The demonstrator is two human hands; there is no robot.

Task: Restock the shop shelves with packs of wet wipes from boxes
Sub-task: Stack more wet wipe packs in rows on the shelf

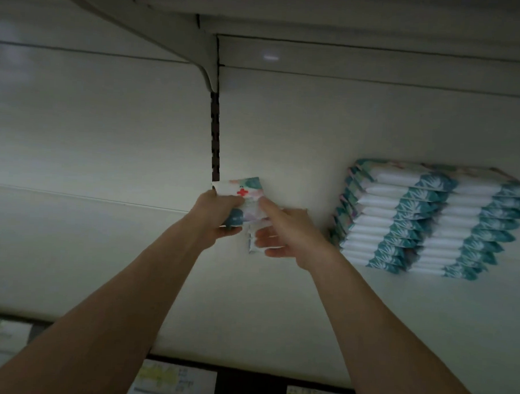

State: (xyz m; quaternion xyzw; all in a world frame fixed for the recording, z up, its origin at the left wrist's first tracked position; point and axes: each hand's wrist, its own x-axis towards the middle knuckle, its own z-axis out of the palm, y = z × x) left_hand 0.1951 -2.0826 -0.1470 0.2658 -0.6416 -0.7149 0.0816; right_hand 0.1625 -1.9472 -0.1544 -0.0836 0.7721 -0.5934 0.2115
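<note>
Several wipe packs (248,193) are being gripped between the left hand (219,216) and right hand (287,233) at the back of the shelf (248,300), apart from the finished stacks (424,222); squaring them before releasing seems wise.

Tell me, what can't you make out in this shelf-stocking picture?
- Held packs: head view; the left hand and right hand cover them and motion blurs them, so their count is unclear.
- Shelf-edge labels: head view; blurred and dim, unreadable.
- Stacked packs: head view; print too small and dim to read.
- Boxes: outside the frame.
</note>
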